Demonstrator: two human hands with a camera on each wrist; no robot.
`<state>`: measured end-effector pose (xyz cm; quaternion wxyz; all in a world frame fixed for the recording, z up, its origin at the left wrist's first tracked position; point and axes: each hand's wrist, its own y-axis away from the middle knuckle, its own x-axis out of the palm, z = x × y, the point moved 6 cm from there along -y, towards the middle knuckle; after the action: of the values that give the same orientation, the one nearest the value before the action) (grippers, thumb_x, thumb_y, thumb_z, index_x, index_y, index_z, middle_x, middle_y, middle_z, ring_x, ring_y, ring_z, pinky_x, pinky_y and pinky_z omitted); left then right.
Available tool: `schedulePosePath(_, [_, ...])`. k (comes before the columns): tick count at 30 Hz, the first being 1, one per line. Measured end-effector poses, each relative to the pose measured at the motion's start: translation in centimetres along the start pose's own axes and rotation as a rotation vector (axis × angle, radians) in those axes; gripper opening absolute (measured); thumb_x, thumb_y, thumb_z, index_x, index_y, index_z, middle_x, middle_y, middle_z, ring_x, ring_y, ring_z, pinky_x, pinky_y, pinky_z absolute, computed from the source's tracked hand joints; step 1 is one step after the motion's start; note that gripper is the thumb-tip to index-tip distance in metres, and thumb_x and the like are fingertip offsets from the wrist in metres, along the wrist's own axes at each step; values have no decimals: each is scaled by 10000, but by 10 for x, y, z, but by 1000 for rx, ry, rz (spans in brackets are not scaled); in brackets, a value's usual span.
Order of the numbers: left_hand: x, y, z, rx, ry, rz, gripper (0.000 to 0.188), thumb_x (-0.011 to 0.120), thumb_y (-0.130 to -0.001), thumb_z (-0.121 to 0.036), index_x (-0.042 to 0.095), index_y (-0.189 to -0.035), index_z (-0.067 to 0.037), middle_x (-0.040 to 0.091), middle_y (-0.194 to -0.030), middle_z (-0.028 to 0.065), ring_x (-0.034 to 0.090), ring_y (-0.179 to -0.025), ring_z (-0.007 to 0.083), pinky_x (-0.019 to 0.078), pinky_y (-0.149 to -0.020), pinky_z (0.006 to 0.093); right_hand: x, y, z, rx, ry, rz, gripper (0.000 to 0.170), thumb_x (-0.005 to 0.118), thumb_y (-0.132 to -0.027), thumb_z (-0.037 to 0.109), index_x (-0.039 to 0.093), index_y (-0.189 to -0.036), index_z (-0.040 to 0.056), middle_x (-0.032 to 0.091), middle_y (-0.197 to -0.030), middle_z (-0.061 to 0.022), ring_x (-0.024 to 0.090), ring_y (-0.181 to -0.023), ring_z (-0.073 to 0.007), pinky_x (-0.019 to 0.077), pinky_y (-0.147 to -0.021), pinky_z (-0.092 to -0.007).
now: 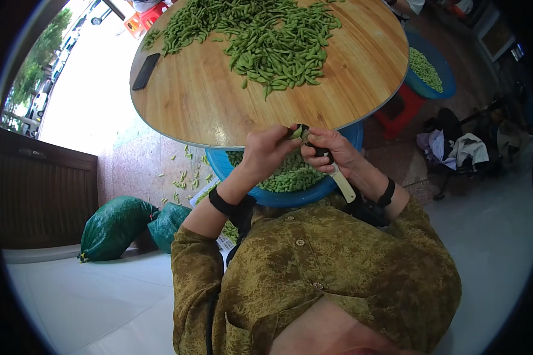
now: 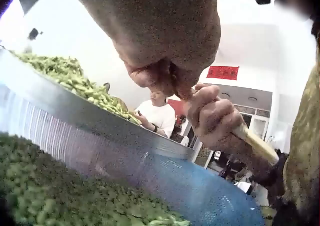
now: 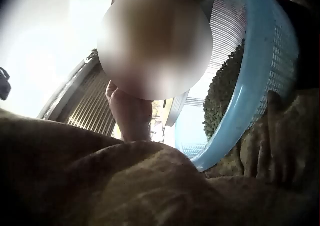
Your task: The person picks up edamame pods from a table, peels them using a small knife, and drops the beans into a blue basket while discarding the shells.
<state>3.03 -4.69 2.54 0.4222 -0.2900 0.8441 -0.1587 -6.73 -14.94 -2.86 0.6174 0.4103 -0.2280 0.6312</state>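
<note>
Over the front edge of the round wooden table [image 1: 355,89], my two hands meet at the fingertips. Thumb and fingers of my left hand [image 1: 263,152] pinch a green bean pod [image 1: 298,132]. My right hand [image 1: 333,148] grips a tool with a long cream handle [image 1: 343,186]; its working end is hidden among the fingers. Something black shows at the fingertips. Below the hands sits a blue basket [image 2: 210,198] of shelled green beans [image 1: 290,177]. In the right wrist view a blurred patch covers most of the hands' work.
A large heap of pods [image 1: 278,50] covers the table's far part, with a flat dark oblong [image 1: 145,71] at its left edge. Another blue tub [image 1: 447,77] of beans stands at the right. Green sacks [image 1: 115,228] lie at the left. A person in white [image 2: 157,117] sits across.
</note>
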Motion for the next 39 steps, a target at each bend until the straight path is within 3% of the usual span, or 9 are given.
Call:
schedulePosePath(5, [13,11,26,-718,761,29,175,716,-798,-104,612,-770,34,571,-585,79,555,-547,78,428,-489,270,0,-2,-6,-69,-23,45,232,467,-982,179,521,-1186,84,540,-804,-33,431,-522,-45,345,-372,-149])
schedulePosePath(9, [12,8,28,-468,523,-18,199,718,-808,-133,613,-775,32,577,-600,69,552,-566,70,430,-496,268,8,0,1,-71,-45,-1,223,467,-980,171,524,-1177,82,554,-814,-39,434,-525,-48,348,-373,-152])
schedulePosePath(17, [-4,-5,-27,155,-233,94,218,727,-747,-104,587,-867,12,601,-718,147,619,-623,272,464,-548,312,-4,5,-7,40,-43,-29,245,479,-977,178,514,-1198,79,554,-831,-37,439,-538,-53,354,-381,-155])
schedulePosePath(21, [4,0,-20,158,-304,60,198,727,-741,-102,595,-838,10,609,-702,147,611,-610,306,464,-536,322,-6,2,-14,40,-155,11,248,475,-978,176,507,-1203,78,546,-831,-34,439,-542,-53,360,-387,-153])
schedulePosePath(23, [-4,-3,-10,-34,62,76,155,715,-764,-92,609,-816,9,611,-666,136,603,-558,247,453,-514,311,0,5,-12,3,-143,17,232,469,-980,176,508,-1188,81,537,-829,-32,437,-540,-52,363,-392,-150])
schedulePosePath(29, [8,5,19,-390,458,159,193,696,-805,-98,631,-938,26,622,-694,158,592,-569,216,465,-544,296,0,5,-9,-39,-52,3,253,453,-984,168,497,-1220,85,532,-829,-42,432,-535,-61,359,-380,-157])
schedulePosePath(32, [0,1,0,-102,288,7,101,663,-843,-71,621,-863,18,595,-637,29,524,-560,64,424,-510,232,5,7,-7,-43,-103,51,253,448,-986,163,505,-1221,87,530,-821,-46,431,-530,-64,358,-377,-159])
schedulePosePath(35, [0,-1,-3,-91,326,-30,106,638,-869,-81,615,-874,22,599,-642,16,518,-542,62,391,-489,214,9,9,-6,-79,-131,33,240,450,-986,159,517,-1203,82,529,-808,-46,434,-526,-64,361,-381,-160])
schedulePosePath(39, [10,7,13,-356,533,57,187,621,-892,-141,631,-970,28,618,-683,64,574,-575,97,432,-495,262,12,10,-1,-96,-58,-25,252,458,-984,162,506,-1216,75,532,-803,-47,439,-529,-64,363,-385,-160])
